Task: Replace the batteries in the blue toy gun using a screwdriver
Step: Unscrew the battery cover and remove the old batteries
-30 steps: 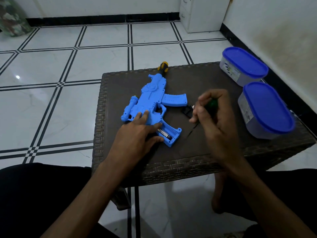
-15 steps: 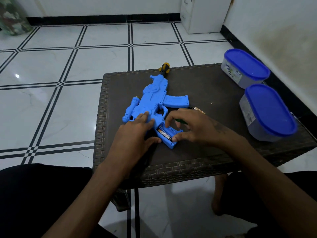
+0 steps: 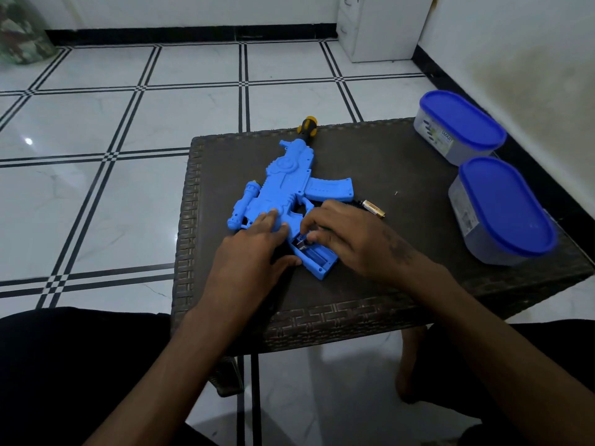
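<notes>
From the head camera, the blue toy gun (image 3: 291, 188) lies flat on a dark woven table (image 3: 402, 175), its barrel pointing away and its grip end nearest the person, where the battery compartment (image 3: 317, 257) stands open. The left hand (image 3: 257, 249) lies on the gun's body with its fingers straight and spread, pressing it down, the thumb resting beside the lower edge of the grip. The right hand (image 3: 347, 238) reaches over the open compartment with its fingers bent, and its thumb and forefinger pinch a small dark battery (image 3: 302, 243) at the compartment's upper end; whether the battery sits fully in its slot I cannot tell. A second battery (image 3: 373, 208), with a gold end, lies on the table just beyond the right hand. A tiny screw (image 3: 396, 193) lies further right, apart from everything. Past the muzzle shows a yellow and black tip (image 3: 307, 125). Two blue-lidded tubs (image 3: 458, 125) (image 3: 502, 207) stand at the table's right edge, close together.
</notes>
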### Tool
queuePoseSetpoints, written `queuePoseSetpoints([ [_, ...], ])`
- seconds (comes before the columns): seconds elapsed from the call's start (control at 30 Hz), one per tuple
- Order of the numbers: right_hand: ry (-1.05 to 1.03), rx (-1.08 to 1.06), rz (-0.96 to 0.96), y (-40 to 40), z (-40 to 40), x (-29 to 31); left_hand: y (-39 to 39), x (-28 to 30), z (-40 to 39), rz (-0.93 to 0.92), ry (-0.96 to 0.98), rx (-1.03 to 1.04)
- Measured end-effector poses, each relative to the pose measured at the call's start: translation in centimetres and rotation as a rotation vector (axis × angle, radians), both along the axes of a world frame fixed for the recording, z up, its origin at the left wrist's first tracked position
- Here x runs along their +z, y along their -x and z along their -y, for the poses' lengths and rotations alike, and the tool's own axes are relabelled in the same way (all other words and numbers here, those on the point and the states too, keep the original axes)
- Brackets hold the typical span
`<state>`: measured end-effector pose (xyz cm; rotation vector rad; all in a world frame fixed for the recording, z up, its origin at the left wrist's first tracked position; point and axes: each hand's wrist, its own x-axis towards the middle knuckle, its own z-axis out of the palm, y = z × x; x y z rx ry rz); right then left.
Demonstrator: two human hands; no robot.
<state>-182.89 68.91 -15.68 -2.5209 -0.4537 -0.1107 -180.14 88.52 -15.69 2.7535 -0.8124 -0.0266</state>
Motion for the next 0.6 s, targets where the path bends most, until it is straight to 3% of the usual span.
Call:
queuePoseSetpoints([
  [0.3, 0.013, -0.012, 0.053, 1.3, -0.6, 1.1, -0.4, -1.7, -0.9, 0.117, 0.235, 0.053],
  [0.37, -0.028, -0.164, 0.074, 1.9, 0.5, 1.5, -0.5, -1.8, -1.0, 0.113, 0.234, 0.110],
  [0.47, -0.032, -0.531, 0.137, 2.4, 3.1, 2.0, -1.0, -1.8, -1.0, -0.122, 0.201, 0.213],
  [0.6, 0.011, -0.855, -0.019, 1.9, 5.8, 1.3, -2.0, -1.7, -1.0, -0.239, 0.229, 0.205],
])
